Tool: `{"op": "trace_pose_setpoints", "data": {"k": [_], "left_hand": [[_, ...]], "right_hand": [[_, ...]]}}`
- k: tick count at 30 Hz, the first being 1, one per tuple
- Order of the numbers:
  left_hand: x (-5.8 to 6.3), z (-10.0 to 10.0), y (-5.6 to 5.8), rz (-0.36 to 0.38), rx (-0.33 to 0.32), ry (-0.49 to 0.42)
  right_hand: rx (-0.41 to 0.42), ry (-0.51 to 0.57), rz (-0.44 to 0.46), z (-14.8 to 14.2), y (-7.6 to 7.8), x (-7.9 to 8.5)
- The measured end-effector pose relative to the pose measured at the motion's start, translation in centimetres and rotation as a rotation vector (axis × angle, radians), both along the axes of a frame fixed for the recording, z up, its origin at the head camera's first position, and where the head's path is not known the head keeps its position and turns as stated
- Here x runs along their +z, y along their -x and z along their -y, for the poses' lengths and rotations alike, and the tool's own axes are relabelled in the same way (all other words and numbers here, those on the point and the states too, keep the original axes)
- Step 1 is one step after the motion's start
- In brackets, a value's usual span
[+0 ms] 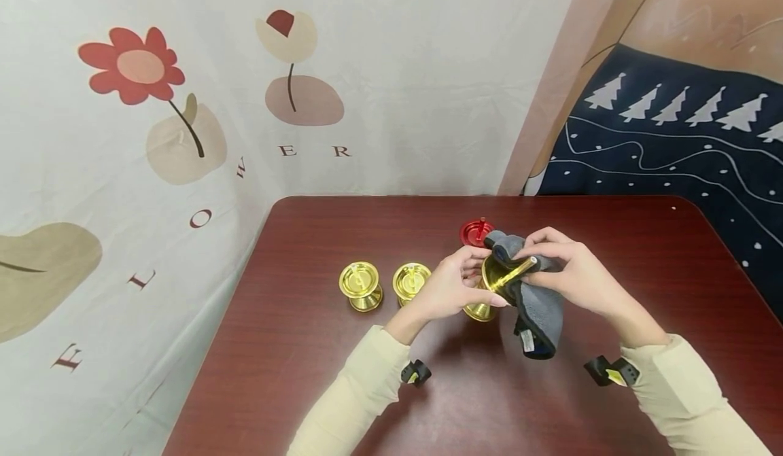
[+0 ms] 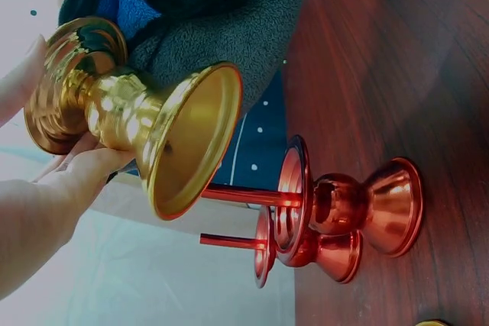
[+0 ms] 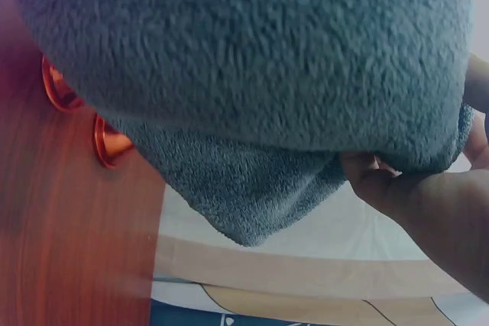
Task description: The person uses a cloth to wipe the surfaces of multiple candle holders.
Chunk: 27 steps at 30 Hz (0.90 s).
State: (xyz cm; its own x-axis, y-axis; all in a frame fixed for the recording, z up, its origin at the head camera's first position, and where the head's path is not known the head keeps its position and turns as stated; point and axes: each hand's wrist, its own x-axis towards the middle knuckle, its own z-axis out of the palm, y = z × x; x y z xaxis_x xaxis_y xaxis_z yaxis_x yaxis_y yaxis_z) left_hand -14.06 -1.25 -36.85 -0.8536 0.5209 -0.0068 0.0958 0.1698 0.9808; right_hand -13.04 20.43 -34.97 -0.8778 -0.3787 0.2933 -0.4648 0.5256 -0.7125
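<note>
A shiny gold candle holder (image 1: 494, 278) is tilted above the table, its spike (image 1: 516, 272) pointing up and to the right. My left hand (image 1: 449, 285) grips it by the dish end, thumb in front and fingers behind. In the left wrist view, the hollow foot of the candle holder (image 2: 130, 112) faces the camera. My right hand (image 1: 571, 272) pinches a dark grey fleecy cloth (image 1: 541, 313), which lies against the dish beside the spike. The cloth (image 3: 252, 59) fills much of the right wrist view and hides the candle holder there.
Two gold candle holders, one at the left (image 1: 361, 286) and one closer (image 1: 411, 281), stand upright on the brown table (image 1: 293, 374). Behind the hands is a red candle holder (image 1: 471, 232); the left wrist view has two red ones (image 2: 336, 204). A printed curtain (image 1: 428, 102) hangs behind.
</note>
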Motion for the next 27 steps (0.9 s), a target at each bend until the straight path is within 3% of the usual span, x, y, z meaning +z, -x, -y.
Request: {"op": "trace_pose_setpoints", "data": {"k": [4,9,11,19,23,27], "left_hand": [[0.0,-0.1,-0.2,-0.023,0.026,-0.014],[-0.3,-0.5,-0.7,-0.116,0.133,-0.015],[-0.4,-0.6,-0.8,-0.131,0.141,-0.002],[-0.2,0.2,-0.3,-0.045,0.005,-0.069],[-0.1,0.4,0.1,-0.024,-0.027,-0.052],[0.0,0.4,0.2,-0.026,-0.058,0.024]], "right_hand": [[-0.007,-0.016,0.01,0.0,-0.1,0.2],[-0.127,-0.03,0.084,1.1,-0.9,0.2],[-0.162,-0.023,0.121,1.3,-1.0,0.2],[-0.158,-0.009,0.153,0.7,-0.6,-0.1],[-0.079,-0.017,0.083,0.3,-0.2,-0.2],[0.016,-0.016,-0.027,0.0,0.3,-0.2]]}}
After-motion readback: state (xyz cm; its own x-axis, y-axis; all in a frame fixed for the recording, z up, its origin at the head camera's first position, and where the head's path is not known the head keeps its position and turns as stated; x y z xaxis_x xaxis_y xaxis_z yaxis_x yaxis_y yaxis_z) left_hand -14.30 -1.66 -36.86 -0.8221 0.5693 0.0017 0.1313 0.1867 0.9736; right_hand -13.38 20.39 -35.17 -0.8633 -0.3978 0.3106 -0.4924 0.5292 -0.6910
